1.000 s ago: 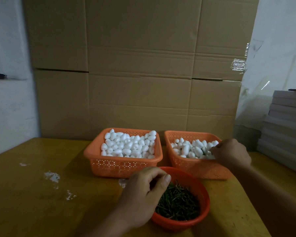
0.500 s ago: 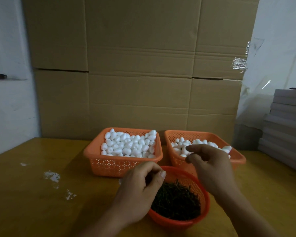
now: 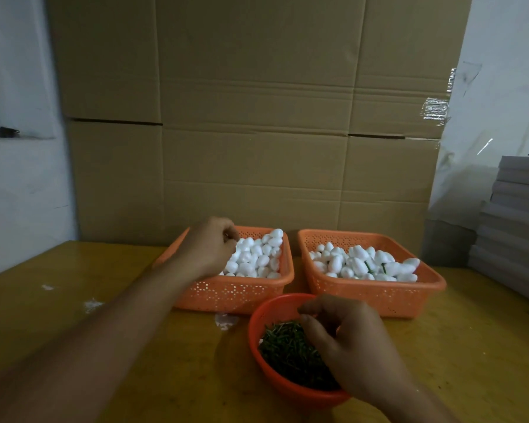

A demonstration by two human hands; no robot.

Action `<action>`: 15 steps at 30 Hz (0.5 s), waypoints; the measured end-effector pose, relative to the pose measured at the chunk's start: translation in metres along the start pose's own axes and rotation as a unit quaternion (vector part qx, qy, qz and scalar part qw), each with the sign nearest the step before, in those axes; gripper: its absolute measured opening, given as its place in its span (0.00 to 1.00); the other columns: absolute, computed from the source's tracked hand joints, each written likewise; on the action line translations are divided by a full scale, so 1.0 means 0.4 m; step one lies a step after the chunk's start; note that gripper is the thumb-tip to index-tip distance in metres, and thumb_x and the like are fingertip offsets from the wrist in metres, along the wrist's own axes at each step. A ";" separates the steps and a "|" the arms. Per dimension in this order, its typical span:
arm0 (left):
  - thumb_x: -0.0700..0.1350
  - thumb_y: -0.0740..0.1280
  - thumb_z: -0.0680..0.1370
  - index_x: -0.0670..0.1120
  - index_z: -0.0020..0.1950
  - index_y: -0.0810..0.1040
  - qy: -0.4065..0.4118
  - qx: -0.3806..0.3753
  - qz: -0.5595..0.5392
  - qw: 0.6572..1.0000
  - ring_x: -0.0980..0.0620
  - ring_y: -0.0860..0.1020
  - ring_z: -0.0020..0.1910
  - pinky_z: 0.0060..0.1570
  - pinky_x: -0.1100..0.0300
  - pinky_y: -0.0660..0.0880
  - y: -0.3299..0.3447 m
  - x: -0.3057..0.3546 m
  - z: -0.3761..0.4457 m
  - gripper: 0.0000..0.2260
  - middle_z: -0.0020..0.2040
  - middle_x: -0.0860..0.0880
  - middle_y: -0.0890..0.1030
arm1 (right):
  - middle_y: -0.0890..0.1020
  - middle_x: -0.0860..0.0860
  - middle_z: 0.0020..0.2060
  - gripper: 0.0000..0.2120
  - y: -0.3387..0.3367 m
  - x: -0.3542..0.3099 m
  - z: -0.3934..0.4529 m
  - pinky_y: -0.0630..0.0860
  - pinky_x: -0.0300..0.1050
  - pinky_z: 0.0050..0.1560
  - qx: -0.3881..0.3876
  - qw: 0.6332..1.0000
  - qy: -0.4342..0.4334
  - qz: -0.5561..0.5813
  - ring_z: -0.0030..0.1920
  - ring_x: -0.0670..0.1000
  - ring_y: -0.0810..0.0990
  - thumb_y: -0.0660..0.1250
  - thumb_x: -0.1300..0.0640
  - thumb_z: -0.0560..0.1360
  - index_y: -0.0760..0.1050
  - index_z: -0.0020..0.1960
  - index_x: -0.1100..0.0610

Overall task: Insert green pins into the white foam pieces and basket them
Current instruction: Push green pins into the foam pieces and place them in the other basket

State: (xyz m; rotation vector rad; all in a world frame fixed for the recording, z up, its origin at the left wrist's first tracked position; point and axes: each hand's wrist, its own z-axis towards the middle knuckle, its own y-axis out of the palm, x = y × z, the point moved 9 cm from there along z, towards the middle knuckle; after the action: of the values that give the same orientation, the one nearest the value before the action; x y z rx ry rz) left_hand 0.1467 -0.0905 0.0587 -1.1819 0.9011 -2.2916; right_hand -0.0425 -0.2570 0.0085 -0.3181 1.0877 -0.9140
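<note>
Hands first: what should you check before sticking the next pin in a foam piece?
1. Left hand over the left basket of plain foam pieces: ok.
2. Left hand really holds a foam piece: cannot tell, fingers hide it.
3. Right hand over the red bowl of green pins: ok.
4. One pin pinched: cannot tell.
5. Right basket has room for finished pieces: ok.
6. Pin and foam brought together: not ok, hands are apart.
</note>
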 end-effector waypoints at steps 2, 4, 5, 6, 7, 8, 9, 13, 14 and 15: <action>0.40 0.67 0.78 0.55 0.44 0.78 -0.030 -0.051 0.052 0.997 0.49 0.82 0.44 0.48 0.54 0.79 0.020 -0.040 0.061 0.10 0.48 0.51 0.83 | 0.84 0.43 0.31 0.04 -0.001 0.000 -0.002 0.77 0.50 0.32 0.001 1.000 0.000 -0.001 0.28 0.47 0.80 0.71 0.53 0.76 0.83 0.48 0.46; 0.40 0.69 0.78 0.54 0.46 0.79 -0.046 -0.094 0.083 0.991 0.46 0.82 0.46 0.52 0.50 0.80 0.048 -0.072 0.101 0.08 0.51 0.49 0.82 | 0.83 0.41 0.32 0.04 -0.004 0.002 -0.002 0.78 0.49 0.32 0.007 1.000 -0.001 -0.004 0.28 0.46 0.80 0.71 0.54 0.76 0.83 0.47 0.46; 0.41 0.70 0.78 0.54 0.47 0.80 -0.046 -0.112 0.099 0.988 0.46 0.82 0.47 0.53 0.50 0.80 0.062 -0.084 0.113 0.07 0.52 0.49 0.82 | 0.83 0.40 0.32 0.04 -0.005 0.000 -0.002 0.78 0.48 0.32 0.009 1.000 -0.003 -0.006 0.29 0.46 0.81 0.71 0.54 0.76 0.83 0.47 0.46; 0.42 0.70 0.77 0.53 0.49 0.81 -0.039 -0.129 0.123 0.983 0.47 0.82 0.48 0.54 0.52 0.80 0.078 -0.090 0.122 0.05 0.54 0.50 0.83 | 0.83 0.40 0.32 0.04 -0.006 0.000 -0.003 0.78 0.48 0.32 0.010 1.000 -0.004 -0.006 0.29 0.46 0.81 0.71 0.54 0.76 0.83 0.47 0.45; 0.44 0.71 0.77 0.53 0.52 0.82 -0.029 -0.146 0.151 0.977 0.49 0.81 0.49 0.55 0.55 0.78 0.094 -0.095 0.127 0.06 0.56 0.51 0.82 | 0.83 0.39 0.32 0.04 -0.007 0.001 -0.004 0.79 0.48 0.33 0.011 1.000 -0.005 -0.007 0.30 0.46 0.81 0.71 0.54 0.76 0.83 0.47 0.45; 0.45 0.71 0.77 0.53 0.55 0.82 -0.019 -0.161 0.178 0.971 0.51 0.80 0.51 0.56 0.56 0.76 0.110 -0.098 0.131 0.08 0.58 0.51 0.82 | 0.83 0.38 0.32 0.04 -0.006 0.001 -0.005 0.79 0.47 0.33 0.011 1.000 -0.006 -0.009 0.30 0.45 0.82 0.71 0.54 0.76 0.83 0.47 0.45; 0.45 0.72 0.77 0.53 0.57 0.82 -0.010 -0.175 0.197 0.965 0.52 0.78 0.53 0.60 0.56 0.74 0.126 -0.100 0.132 0.09 0.59 0.52 0.81 | 0.83 0.37 0.32 0.04 -0.007 0.002 -0.005 0.79 0.46 0.34 0.012 1.000 -0.008 -0.012 0.31 0.44 0.82 0.72 0.54 0.76 0.83 0.47 0.45; 0.44 0.71 0.77 0.54 0.61 0.80 0.008 -0.222 0.250 0.942 0.50 0.74 0.62 0.65 0.53 0.71 0.177 -0.100 0.127 0.13 0.64 0.50 0.78 | 0.83 0.36 0.33 0.04 -0.005 0.012 -0.004 0.80 0.44 0.36 0.011 1.000 -0.007 -0.020 0.34 0.40 0.82 0.72 0.52 0.75 0.84 0.48 0.44; 0.45 0.70 0.78 0.55 0.62 0.79 0.013 -0.222 0.271 0.937 0.49 0.72 0.65 0.66 0.51 0.69 0.181 -0.099 0.126 0.14 0.66 0.50 0.76 | 0.83 0.36 0.33 0.04 -0.004 0.013 -0.004 0.80 0.43 0.36 0.009 1.000 -0.008 -0.020 0.34 0.40 0.82 0.72 0.52 0.75 0.83 0.48 0.43; 0.45 0.70 0.78 0.56 0.63 0.78 0.019 -0.219 0.292 0.931 0.48 0.70 0.69 0.69 0.48 0.67 0.184 -0.097 0.125 0.14 0.68 0.51 0.74 | 0.83 0.36 0.33 0.04 -0.001 0.013 -0.004 0.79 0.43 0.35 0.007 1.000 -0.010 -0.019 0.33 0.40 0.82 0.71 0.52 0.75 0.83 0.47 0.43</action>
State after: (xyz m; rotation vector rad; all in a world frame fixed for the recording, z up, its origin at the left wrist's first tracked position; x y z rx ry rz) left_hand 0.2142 -0.1369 0.0068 -0.8612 1.5905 -1.6787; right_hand -0.0434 -0.2612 0.0048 -0.3367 1.0604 -0.9494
